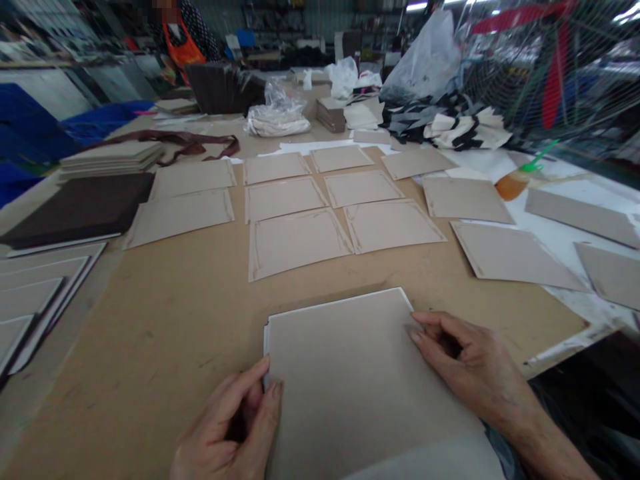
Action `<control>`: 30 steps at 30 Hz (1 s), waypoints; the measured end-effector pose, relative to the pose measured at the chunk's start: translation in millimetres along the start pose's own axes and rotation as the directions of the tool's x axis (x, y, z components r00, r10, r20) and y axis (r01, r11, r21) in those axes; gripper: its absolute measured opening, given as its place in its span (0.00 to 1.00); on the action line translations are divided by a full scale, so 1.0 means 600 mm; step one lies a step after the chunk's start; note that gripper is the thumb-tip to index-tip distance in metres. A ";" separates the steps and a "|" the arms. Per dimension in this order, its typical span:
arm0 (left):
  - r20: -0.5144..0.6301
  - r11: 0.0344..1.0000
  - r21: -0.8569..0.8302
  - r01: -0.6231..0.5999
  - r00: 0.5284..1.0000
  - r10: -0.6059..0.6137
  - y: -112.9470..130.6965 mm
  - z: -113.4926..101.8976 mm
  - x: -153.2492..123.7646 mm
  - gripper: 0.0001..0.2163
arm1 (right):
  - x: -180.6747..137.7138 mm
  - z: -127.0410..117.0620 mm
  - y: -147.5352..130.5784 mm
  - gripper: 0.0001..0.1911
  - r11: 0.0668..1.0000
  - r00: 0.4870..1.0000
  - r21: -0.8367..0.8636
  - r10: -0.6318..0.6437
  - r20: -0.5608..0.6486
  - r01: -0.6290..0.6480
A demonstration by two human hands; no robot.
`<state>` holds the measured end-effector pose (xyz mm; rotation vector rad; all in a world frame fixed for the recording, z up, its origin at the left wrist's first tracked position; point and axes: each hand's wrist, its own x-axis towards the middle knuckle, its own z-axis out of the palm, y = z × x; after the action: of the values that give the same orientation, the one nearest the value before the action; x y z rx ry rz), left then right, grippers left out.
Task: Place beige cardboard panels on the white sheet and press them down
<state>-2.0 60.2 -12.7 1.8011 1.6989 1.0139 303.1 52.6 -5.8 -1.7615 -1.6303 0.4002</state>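
A stack of grey cardboard sheets (350, 380) lies on the brown table (165, 333) right in front of me. My left hand (230, 427) pinches the stack's left edge, thumb and fingers closed on it. My right hand (470, 367) grips the stack's right edge, fingertips curled onto the top sheet. Several single grey sheets (295, 240) with glue lines along their borders are spread in rows beyond the stack.
A dark brown board stack (80, 210) and more grey sheets (35, 293) lie at the left. An orange glue bottle (515, 183) lies at the right on white paper. Plastic bags (277, 113), fabric pieces (445, 123) and a person (183, 33) are at the far end.
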 end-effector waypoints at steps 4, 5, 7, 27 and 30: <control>0.039 0.994 0.109 -0.021 0.999 0.017 -0.008 -0.005 0.003 0.19 | -0.007 0.001 -0.001 0.13 0.951 0.989 -0.273 -0.144 0.021 0.144; 0.023 0.986 0.153 -0.066 0.998 0.064 -0.009 -0.007 0.005 0.20 | -0.008 0.002 -0.003 0.14 0.919 0.985 -0.357 -0.174 0.018 0.169; 0.030 0.932 0.267 -0.246 0.969 0.247 -0.007 -0.009 0.012 0.18 | -0.008 0.005 -0.010 0.14 0.847 0.969 -0.478 -0.246 0.037 0.233; 0.484 0.425 0.450 -0.786 0.614 0.623 -0.035 0.005 -0.066 0.56 | 0.041 -0.020 0.042 0.29 0.886 0.938 -0.338 -0.242 0.248 0.318; 0.511 0.440 0.457 -0.773 0.633 0.582 -0.024 0.000 -0.067 0.55 | 0.072 -0.022 0.041 0.25 0.982 0.969 -0.129 -0.107 0.222 0.138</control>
<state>-10.0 22.5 -31.8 3.1027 1.1528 0.3325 337.0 91.3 -3.2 -1.7589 -1.9534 0.4366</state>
